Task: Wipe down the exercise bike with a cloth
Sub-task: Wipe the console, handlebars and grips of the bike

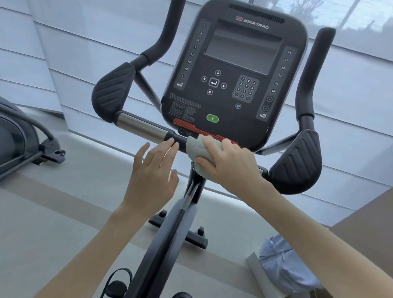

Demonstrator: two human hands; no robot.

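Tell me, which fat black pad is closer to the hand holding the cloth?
The right pad, just beside the right hand gripping the cloth. The left pad sits farther off, beyond the shiny bar.

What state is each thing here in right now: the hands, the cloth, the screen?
cloth: bunched, pressed on the handlebar.
right hand: grips the cloth.
left hand: open, fingertips at the handlebar.
console screen: dark.
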